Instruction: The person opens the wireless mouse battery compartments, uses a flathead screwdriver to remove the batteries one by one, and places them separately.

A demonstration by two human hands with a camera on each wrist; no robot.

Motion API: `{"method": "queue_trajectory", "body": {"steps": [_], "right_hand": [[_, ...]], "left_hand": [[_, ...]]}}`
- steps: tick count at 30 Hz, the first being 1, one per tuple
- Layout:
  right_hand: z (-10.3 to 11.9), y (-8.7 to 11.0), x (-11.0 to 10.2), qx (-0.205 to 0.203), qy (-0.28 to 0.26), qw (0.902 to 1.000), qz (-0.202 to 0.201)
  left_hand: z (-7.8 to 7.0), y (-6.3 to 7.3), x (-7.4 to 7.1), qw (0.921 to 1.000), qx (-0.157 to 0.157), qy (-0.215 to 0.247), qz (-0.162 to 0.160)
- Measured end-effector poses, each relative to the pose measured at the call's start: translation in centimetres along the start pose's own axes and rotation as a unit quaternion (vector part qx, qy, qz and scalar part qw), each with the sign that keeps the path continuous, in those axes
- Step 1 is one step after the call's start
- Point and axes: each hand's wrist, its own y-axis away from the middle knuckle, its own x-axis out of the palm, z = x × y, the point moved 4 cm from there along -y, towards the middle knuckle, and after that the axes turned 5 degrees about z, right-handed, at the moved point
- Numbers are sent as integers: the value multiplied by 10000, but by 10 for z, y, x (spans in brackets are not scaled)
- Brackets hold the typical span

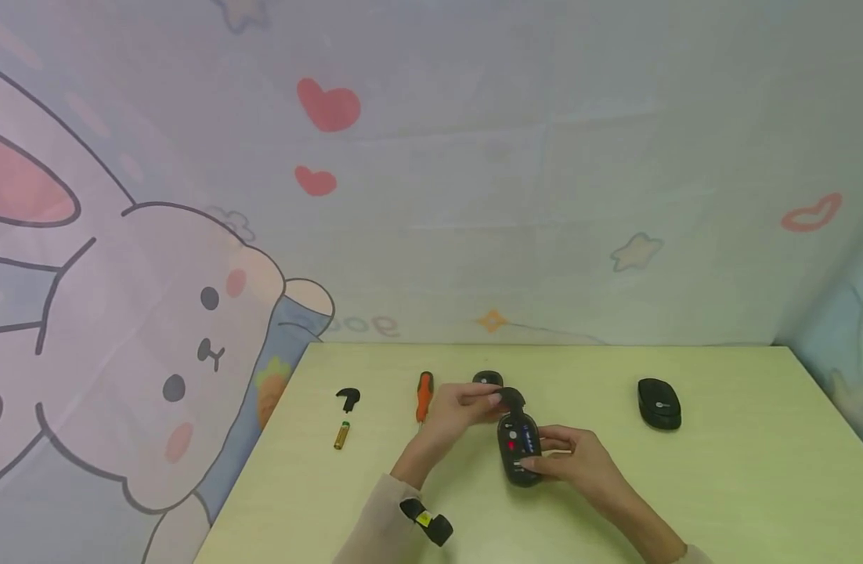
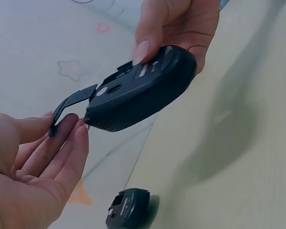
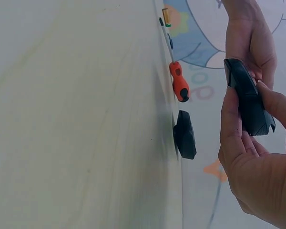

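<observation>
My right hand [image 1: 583, 466] holds a black computer mouse [image 1: 510, 468] with its underside up, thumb on the underside and fingers along the side. A red glow shows on that underside. In the left wrist view the battery slot of the mouse [image 2: 143, 102] is uncovered. My left hand [image 1: 449, 415] pinches a curved black battery cover [image 1: 513, 399] between thumb and fingers. The narrow tongue of the cover [image 2: 78, 97] reaches the end of the mouse. In the right wrist view the mouse [image 3: 251, 107] hides most of the cover.
A second black mouse [image 1: 487, 377] lies just behind my left hand, and a third black mouse [image 1: 659, 404] is at the right. An orange-handled screwdriver [image 1: 424, 392], another black cover [image 1: 349, 397] and a battery [image 1: 342, 435] lie to the left on the table [image 1: 742, 470].
</observation>
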Motion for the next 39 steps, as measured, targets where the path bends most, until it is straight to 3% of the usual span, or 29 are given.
{"method": "queue_trajectory", "body": {"steps": [5, 14, 19, 26, 31, 39], "right_hand": [[-1, -1, 1, 1, -32, 10000, 30], [2, -2, 4, -19, -114, 9999, 83], [3, -2, 5, -32, -86, 9999, 98], [2, -2, 5, -10, -112, 9999, 113], [2, -1, 4, -10, -123, 9999, 109], [3, 1, 2, 13, -130, 9998, 115]], "left_hand": [[-7, 3, -13, 9997, 136, 209, 81], [-17, 15, -44, 9997, 237, 99, 62], [-16, 22, -67, 9997, 74, -164, -174], [-17, 33, -98, 9975, -96, -119, -696], [-10, 37, -115, 9966, -203, -25, -803], [17, 43, -154, 9918, -688, -106, -1072]]}}
